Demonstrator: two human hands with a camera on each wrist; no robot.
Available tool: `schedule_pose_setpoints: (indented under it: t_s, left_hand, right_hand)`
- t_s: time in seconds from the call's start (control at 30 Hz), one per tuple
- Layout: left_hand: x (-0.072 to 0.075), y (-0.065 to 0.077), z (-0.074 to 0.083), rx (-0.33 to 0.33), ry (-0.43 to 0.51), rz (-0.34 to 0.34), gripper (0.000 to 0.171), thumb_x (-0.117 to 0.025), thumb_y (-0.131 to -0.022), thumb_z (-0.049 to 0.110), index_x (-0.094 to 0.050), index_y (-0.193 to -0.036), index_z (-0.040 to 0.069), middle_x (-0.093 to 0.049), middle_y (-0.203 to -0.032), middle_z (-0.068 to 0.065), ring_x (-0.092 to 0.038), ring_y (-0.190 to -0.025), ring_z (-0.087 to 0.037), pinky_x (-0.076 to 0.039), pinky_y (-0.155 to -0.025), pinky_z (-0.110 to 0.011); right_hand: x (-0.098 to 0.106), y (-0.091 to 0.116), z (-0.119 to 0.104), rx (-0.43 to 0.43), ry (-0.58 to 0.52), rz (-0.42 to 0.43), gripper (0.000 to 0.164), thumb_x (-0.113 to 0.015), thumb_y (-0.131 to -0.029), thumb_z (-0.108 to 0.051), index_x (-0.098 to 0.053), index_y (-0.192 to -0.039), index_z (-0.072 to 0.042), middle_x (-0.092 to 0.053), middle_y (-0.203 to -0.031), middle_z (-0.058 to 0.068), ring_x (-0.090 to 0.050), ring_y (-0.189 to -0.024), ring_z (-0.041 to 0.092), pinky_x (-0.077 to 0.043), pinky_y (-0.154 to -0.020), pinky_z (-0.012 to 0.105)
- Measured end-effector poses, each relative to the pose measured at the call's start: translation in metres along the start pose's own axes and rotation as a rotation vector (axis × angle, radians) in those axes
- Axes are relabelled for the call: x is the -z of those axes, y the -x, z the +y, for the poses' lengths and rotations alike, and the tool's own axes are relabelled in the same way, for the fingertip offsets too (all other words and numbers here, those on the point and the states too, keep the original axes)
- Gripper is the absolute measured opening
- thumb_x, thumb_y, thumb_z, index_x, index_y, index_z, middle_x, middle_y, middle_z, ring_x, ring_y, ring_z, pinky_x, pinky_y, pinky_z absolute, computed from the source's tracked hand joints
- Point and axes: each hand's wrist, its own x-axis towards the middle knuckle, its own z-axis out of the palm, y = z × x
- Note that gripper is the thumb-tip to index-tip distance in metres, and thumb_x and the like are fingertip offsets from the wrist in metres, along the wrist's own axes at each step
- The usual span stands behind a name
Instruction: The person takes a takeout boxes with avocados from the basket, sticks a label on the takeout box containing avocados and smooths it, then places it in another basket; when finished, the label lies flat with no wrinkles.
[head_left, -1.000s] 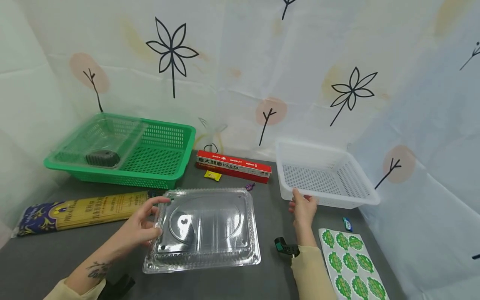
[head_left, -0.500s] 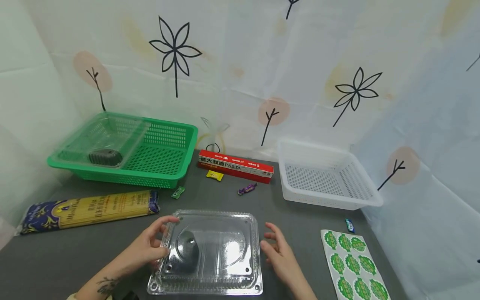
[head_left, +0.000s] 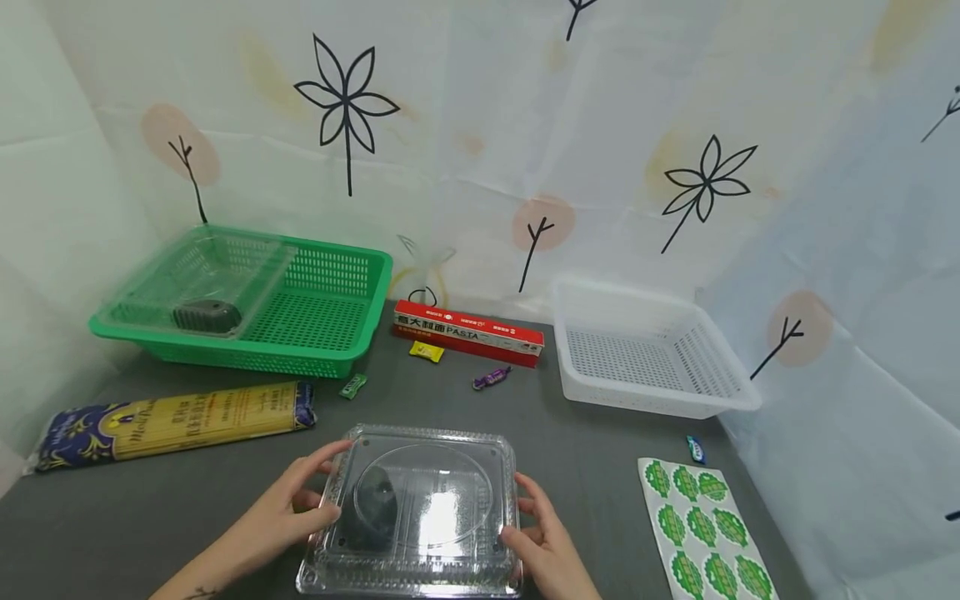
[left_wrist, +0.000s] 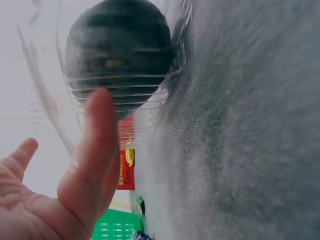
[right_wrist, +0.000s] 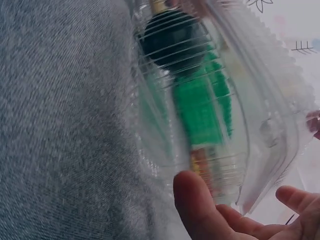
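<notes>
In front of me on the grey table is a clear plastic food container (head_left: pixel 420 508) with a ribbed rim. A dark round object (left_wrist: pixel 117 50) shows through its wall, inside the left half. At the left edge my left hand (head_left: pixel 281 508) holds the container, thumb toward the front and index finger toward the back corner. My right hand (head_left: pixel 547 542) holds the right edge, thumb tip over the rim. In the right wrist view the container's corner lies between the thumb (right_wrist: pixel 195 205) and the other fingers.
A green basket (head_left: pixel 367 325) with another clear tray and a black ridged item stands back left, a white basket (head_left: pixel 637 396) back right. A spaghetti bag (head_left: pixel 180 425), red PASTA box (head_left: pixel 468 333), several wrapped candies and a sticker sheet (head_left: pixel 701 525) lie around.
The container has come toward me, uncovering the green and purple candies behind it. My right hand has left the white basket's front rim and come to the container's right edge.
</notes>
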Motion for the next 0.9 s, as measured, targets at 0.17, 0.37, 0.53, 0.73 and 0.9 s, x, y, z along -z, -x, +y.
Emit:
schedule_pose_setpoints:
  t_s: [0.17,0.37,0.53,0.73,0.9]
  left_hand:
    - [-0.005,0.010,0.002,-0.002,0.025,0.010,0.067,-0.059,-0.081,0.011,-0.022,-0.137,0.022,-0.019,-0.129,-0.023,-0.058,-0.075,-0.018,-0.049,-0.048,-0.036]
    - [-0.007,-0.003,0.003,0.032,0.083,0.037,0.065,-0.059,-0.079,0.006,-0.028,-0.134,0.020,-0.016,-0.131,-0.022,-0.056,-0.072,-0.019,-0.048,-0.046,-0.041]
    - [-0.002,-0.026,0.002,-0.014,0.090,0.031,0.066,-0.057,-0.079,0.004,-0.025,-0.136,0.016,-0.014,-0.132,-0.025,-0.056,-0.065,-0.017,-0.048,-0.044,-0.040]
    - [0.009,-0.058,0.000,-0.052,0.110,0.023,0.065,-0.055,-0.083,0.006,-0.023,-0.137,0.019,-0.012,-0.135,-0.024,-0.056,-0.067,-0.018,-0.050,-0.049,-0.041]
    - [0.014,-0.076,-0.001,-0.074,0.097,0.040,0.064,-0.055,-0.084,0.010,-0.023,-0.137,0.022,-0.012,-0.137,-0.024,-0.058,-0.079,-0.027,-0.050,-0.051,-0.042]
  right_hand:
    - [0.000,0.001,0.000,0.016,-0.018,-0.001,0.066,-0.055,-0.085,-0.019,-0.017,-0.139,-0.017,-0.028,-0.127,0.030,-0.057,-0.080,0.021,-0.050,-0.050,0.033]
    - [0.002,-0.008,-0.004,0.096,0.089,0.057,0.064,-0.056,-0.083,-0.013,-0.024,-0.137,-0.019,-0.037,-0.120,0.024,-0.051,-0.061,0.009,-0.046,-0.047,0.027]
    - [0.009,-0.028,-0.017,0.101,0.121,0.091,0.064,-0.057,-0.080,-0.007,-0.028,-0.136,-0.017,-0.042,-0.115,0.022,-0.042,-0.051,0.006,-0.041,-0.043,0.021]
    - [0.020,-0.055,-0.033,0.103,0.114,0.101,0.061,-0.054,-0.081,-0.005,-0.028,-0.136,-0.016,-0.047,-0.110,0.024,-0.050,-0.062,0.016,-0.045,-0.044,0.030]
    - [0.028,-0.080,-0.028,0.089,0.123,0.119,0.059,-0.052,-0.082,-0.009,-0.030,-0.135,-0.024,-0.049,-0.109,0.022,-0.054,-0.073,0.020,-0.047,-0.045,0.031]
